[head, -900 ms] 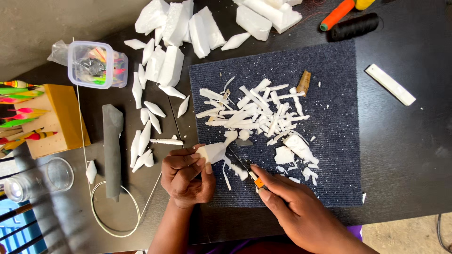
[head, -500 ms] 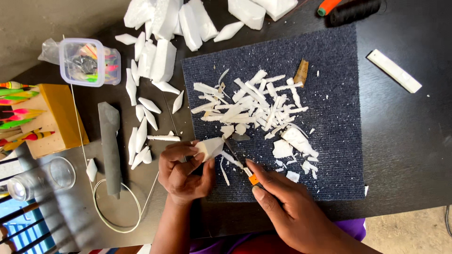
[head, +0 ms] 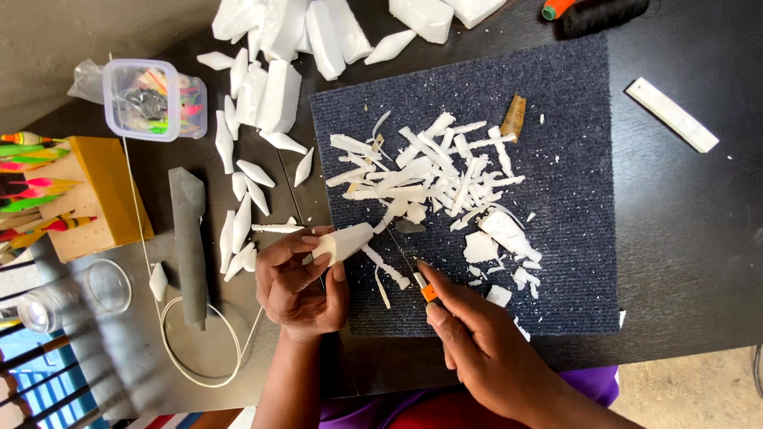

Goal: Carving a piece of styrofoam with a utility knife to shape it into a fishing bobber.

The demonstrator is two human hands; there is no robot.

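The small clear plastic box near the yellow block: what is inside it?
Inside the small clear plastic box lie several bright pieces, pink, yellow and green, beside a grey tangle. Through the wall they blur, so their kind cannot be told, and whatever lies beneath them is covered.

Foam piece point(head: 343, 242): white, plain. Shavings point(head: 433, 179) on mat: white. Mat point(head: 572, 238): dark navy, fine ribbed weave. Bench point(head: 683, 214): black. Knife point(head: 427, 291): orange collar noted. Wooden block point(head: 99, 195): yellow-tan. Floats point(head: 36, 187): striped green, yellow, pink, red. Plastic box point(head: 155, 99): clear, multicolour contents. Cord point(head: 203, 349): white. Strip point(head: 671, 115) at bench edge: white.
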